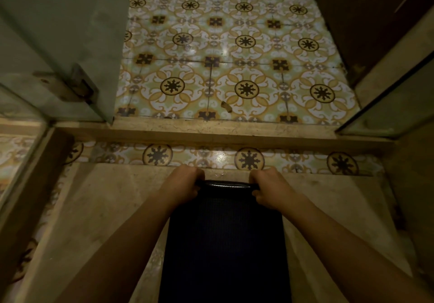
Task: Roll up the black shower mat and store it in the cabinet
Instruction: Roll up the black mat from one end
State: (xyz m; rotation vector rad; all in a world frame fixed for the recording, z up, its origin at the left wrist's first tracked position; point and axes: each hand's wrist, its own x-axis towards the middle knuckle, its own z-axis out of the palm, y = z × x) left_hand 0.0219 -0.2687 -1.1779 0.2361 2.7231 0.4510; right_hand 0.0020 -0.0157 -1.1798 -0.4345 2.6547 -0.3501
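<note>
Black shower mat (225, 244) on beige stone floor (105, 208), left hand (185, 183) and right hand (270, 188) grip closed on its curled far edge; patterned tiles (234, 56) beyond

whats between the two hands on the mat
In the head view, only the curled far edge of the black shower mat runs between the left hand and the right hand; each hand grips one end.

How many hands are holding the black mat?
2. The left hand grips the far left corner of the black woven shower mat; the right hand grips its far right corner. Both close on the curled far edge.
</note>
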